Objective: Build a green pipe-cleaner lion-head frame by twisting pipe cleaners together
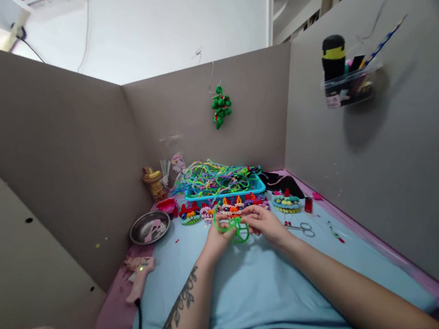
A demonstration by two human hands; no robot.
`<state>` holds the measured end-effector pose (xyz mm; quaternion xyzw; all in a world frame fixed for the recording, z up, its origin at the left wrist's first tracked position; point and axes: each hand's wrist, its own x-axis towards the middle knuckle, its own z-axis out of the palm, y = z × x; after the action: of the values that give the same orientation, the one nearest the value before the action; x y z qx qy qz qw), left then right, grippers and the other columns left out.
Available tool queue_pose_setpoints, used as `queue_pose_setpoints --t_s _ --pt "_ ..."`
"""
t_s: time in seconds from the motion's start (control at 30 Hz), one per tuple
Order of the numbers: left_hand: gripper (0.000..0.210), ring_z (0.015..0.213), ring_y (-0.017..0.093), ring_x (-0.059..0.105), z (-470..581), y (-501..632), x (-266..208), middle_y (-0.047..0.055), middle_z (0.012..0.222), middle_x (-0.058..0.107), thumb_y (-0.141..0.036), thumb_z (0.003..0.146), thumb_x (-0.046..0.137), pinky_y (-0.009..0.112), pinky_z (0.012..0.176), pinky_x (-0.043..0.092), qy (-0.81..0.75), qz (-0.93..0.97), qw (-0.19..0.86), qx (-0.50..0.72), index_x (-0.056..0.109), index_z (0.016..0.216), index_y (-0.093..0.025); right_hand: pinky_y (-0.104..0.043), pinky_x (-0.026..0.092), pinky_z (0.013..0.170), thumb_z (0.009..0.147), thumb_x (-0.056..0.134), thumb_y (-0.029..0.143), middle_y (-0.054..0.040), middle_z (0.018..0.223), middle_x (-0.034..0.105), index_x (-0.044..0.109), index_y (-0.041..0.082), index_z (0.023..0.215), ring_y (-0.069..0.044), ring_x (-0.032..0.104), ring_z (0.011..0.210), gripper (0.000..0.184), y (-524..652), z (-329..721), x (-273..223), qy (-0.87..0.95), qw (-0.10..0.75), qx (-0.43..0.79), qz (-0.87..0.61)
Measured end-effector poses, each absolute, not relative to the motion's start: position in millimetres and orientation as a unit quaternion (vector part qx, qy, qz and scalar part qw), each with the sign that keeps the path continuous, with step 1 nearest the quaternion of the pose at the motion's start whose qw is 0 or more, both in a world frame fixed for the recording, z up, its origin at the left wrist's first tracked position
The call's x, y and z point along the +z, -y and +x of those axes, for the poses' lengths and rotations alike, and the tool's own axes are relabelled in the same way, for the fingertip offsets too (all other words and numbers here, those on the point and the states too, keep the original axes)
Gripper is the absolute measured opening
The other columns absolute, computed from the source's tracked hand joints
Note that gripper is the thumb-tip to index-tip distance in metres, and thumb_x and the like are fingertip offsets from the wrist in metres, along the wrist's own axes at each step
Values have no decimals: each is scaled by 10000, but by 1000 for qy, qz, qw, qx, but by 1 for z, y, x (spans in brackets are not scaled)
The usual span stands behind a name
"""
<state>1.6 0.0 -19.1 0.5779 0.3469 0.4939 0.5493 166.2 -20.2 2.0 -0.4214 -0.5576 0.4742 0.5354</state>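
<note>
Above the middle of the blue cloth, my left hand (218, 239) pinches a bent green pipe cleaner piece (240, 232), which is shaped into an open, cage-like form. A loose strand of it sticks up beside the left thumb. My right hand (263, 223) closes its fingers on the right side of the same piece. The fingertips partly hide where each hand grips. Just behind the hands, a row of small colourful pipe cleaner figures (232, 205) is partly covered by them. One more blue and yellow figure (287, 202) lies to the right.
A blue basket (224, 195) heaped with pipe cleaners stands at the back. Scissors (304, 229) and a small red bottle (308, 205) lie right. At left are a metal bowl (139, 235) and a pink glue gun (140, 279) with a black cord. Grey panels (206, 85) enclose the table.
</note>
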Motion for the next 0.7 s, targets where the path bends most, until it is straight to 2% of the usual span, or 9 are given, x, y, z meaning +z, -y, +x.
queue_pose_setpoints --t_s 0.1,0.2,0.37,0.57,0.6,0.7 --pt "471 455 76 462 1 -4 -20 -81 542 507 -316 572 734 203 476 321 -342 553 566 508 409 890 -195 -248 407 557 673 623 288 -8 689 578 585 175 737 -136 528 634 135 20 167 1 657 522 316 -443" --pt "451 441 73 446 2 -4 -20 -84 525 498 -324 592 723 202 472 307 -327 570 568 496 400 880 -195 -302 420 703 689 609 240 -30 738 571 628 176 655 -169 536 754 75 21 167 0 716 490 217 -448" --pt "434 479 74 441 2 1 -20 -82 538 473 -329 609 718 198 492 303 -310 618 535 485 425 900 -195 -289 425 688 702 582 211 -18 706 554 619 175 591 -156 536 722 123 19 166 -4 725 468 219 -455" --pt "400 528 80 450 2 6 -20 -64 593 480 -329 648 692 197 510 310 -321 649 510 466 440 928 -196 -255 404 566 667 599 205 12 595 540 593 165 604 -128 501 582 75 13 167 -13 687 446 309 -484" --pt "389 534 84 456 2 6 -20 -58 601 487 -325 654 687 199 511 313 -321 652 508 462 439 925 -197 -257 407 572 652 612 197 12 619 544 595 167 642 -132 504 596 36 12 167 -14 681 454 306 -485" --pt "344 540 93 463 1 8 -20 -48 610 497 -299 686 655 206 512 323 -322 677 487 448 442 935 -196 -316 424 740 606 654 170 -26 848 569 618 185 806 -185 533 828 203 12 169 -13 695 484 231 -480"
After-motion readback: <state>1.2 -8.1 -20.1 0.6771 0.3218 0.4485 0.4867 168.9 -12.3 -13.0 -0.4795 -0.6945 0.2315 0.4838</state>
